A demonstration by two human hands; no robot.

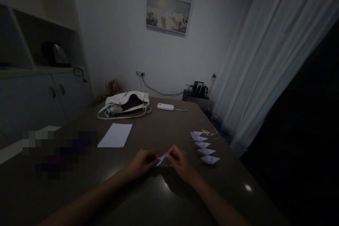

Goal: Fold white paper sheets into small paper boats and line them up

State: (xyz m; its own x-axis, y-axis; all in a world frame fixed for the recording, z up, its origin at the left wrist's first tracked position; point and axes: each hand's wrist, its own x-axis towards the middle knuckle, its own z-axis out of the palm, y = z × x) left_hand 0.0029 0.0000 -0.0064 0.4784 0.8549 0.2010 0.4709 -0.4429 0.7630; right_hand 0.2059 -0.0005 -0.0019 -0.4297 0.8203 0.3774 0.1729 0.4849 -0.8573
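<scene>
The small folded paper (pixel 161 160) was between the two hands, just above or on the worktop (pixel 164 127); which of these could not be told. The left hand (pixel 144 162) was pinched on its left end, thumb and fingers together, and the right hand (pixel 179 161) was closed on its right end. The paper was white, creased and narrow, tilted up toward the right. Right of the right hand, well apart from it, five paper boats (pixel 210 159) stood in a slanting row, crisp and pointed at both ends. Beyond the left hand lay flat, smooth white sheets (pixel 116 136). Farther back were a soft white handbag (pixel 127 100), gaping open, and a rounded white device (pixel 165 107) with a short cord. The worktop was dark and glossy, with glints of light.
</scene>
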